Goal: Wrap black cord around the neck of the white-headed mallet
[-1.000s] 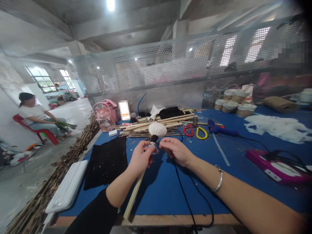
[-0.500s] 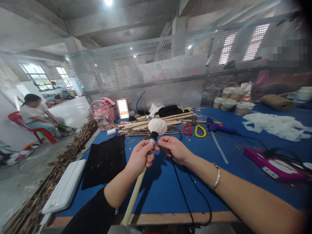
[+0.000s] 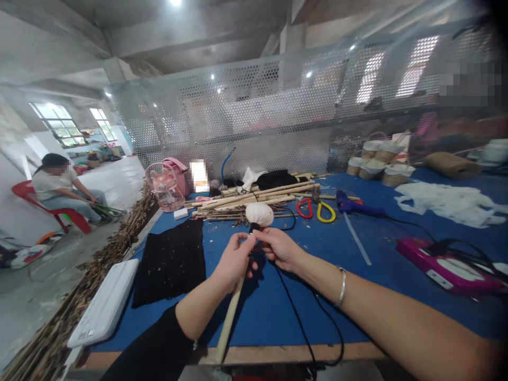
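A pale wooden stick [image 3: 230, 317] slants up from the table's front edge. On its upper end sits a rounded white cloth-covered head [image 3: 260, 214], with black wrapping [image 3: 253, 227] at its neck. My left hand [image 3: 233, 260] is closed around the stick just below the head. Close beside it, my right hand [image 3: 282, 248] pinches at the neck, its fingertips meeting the left thumb. A black cord [image 3: 296, 312] hangs from beneath my right hand and loops over the front edge. The exact pinch point is hidden by the fingers.
Wooden sticks [image 3: 222, 203] lie behind the head. Red-and-yellow-handled scissors [image 3: 326, 212], a blue glue gun [image 3: 359, 207] and a magenta power strip [image 3: 426, 264] are rightward. Leftward lie black cloth [image 3: 170, 264] and a white case [image 3: 105, 304]. A person [image 3: 59, 182] sits far left.
My right hand has moved left to the neck, meeting my left hand. The white head has dropped slightly and shifted right, and the stick's lower end has swung right.
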Demonstrator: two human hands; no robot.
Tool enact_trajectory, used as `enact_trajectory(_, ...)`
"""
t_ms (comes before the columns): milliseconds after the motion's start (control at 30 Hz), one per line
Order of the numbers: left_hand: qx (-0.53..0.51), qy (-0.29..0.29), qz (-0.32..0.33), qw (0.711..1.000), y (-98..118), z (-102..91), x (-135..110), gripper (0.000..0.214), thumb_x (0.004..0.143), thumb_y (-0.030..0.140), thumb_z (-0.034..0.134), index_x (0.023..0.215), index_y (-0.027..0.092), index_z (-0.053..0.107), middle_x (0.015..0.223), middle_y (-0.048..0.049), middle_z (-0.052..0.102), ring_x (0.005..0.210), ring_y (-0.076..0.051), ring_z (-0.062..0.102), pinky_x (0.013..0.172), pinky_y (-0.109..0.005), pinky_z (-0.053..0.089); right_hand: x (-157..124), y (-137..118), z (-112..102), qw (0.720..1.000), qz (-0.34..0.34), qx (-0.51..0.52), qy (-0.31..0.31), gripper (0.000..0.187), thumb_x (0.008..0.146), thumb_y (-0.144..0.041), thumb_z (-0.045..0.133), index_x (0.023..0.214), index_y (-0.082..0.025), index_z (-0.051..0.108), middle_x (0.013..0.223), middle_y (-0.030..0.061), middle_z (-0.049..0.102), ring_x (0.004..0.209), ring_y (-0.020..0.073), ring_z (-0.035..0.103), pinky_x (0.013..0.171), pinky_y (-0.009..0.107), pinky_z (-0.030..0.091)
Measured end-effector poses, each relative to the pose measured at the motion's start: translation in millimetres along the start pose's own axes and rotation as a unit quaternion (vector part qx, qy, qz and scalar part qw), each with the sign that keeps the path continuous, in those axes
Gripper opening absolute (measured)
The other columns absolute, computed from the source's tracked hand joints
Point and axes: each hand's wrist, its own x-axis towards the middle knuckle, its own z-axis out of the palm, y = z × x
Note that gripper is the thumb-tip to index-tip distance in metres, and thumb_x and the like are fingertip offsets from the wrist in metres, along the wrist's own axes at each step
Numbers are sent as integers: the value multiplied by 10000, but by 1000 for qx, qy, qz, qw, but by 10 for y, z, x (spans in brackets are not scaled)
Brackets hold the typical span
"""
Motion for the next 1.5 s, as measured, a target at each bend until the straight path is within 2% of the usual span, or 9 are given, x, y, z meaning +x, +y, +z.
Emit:
enact_trajectory(100,78,57,114,989,-37,26,-7,390,686,341,653,968,207,419,761,37,533,355,-16,429,295,-137,303,-16,-16,30,1000,-18,-17,-19,367,672,-441,659,648,-175,407,415,-125,217,351,19,86,337,191,32)
enact_trajectory(200,75,59,143,985,-20,8,-4,307,708,299,623,911,194,418,725,49,521,336,-8,400,293,-141,289,-45,-48,44,998,-33,-50,-13,331,695,-450,628,688,-178,439,429,-118,229,351,30,116,333,185,57)
enact_trajectory(300,38,62,138,988,35,-36,-3,289,724,318,600,898,197,402,681,62,515,326,-14,368,272,-141,268,-81,-88,41,993,-62,-101,18,281,712,-442,590,715,-180,488,433,-100,295,343,42,193,323,183,117)
enact_trajectory(400,5,50,131,990,90,-78,-9,316,725,339,598,910,203,381,684,53,548,340,-26,372,265,-140,267,-122,-148,40,987,-89,-130,34,252,700,-405,586,648,-168,518,406,-90,303,342,42,206,331,188,134)
enact_trajectory(533,-29,13,128,991,136,-79,-33,328,728,360,601,900,199,374,726,31,585,350,-27,381,267,-139,276,-163,-225,43,986,-109,-120,31,267,673,-404,622,617,-161,530,403,-86,303,352,35,202,345,195,120)
enact_trajectory(767,-131,-38,82,987,202,-61,-89,319,715,352,626,901,182,429,738,18,591,340,-1,346,274,-114,225,-142,-210,15,987,-122,-104,24,304,665,-435,650,627,-158,531,401,-84,313,350,38,216,346,203,122)
enact_trajectory(900,-135,-40,77,987,213,-66,-96,318,711,342,632,900,172,439,740,7,593,343,-1,346,277,-114,217,-161,-244,13,989,-121,-81,25,297,658,-419,664,639,-150,539,411,-86,329,353,32,218,343,189,121)
enact_trajectory(1133,-119,-41,94,988,202,-53,-105,321,715,330,631,902,183,416,728,8,600,337,-14,355,273,-126,232,-187,-310,16,996,-89,-2,-1,291,644,-402,683,662,-160,523,390,-110,262,345,22,140,330,169,85)
enact_trajectory(1500,-192,-58,58,978,215,-52,-121,289,702,272,649,885,165,452,731,-1,601,332,2,336,268,-101,211,-90,-218,-48,990,-106,-92,19,277,672,-404,657,672,-150,548,408,-90,340,346,34,223,323,177,135)
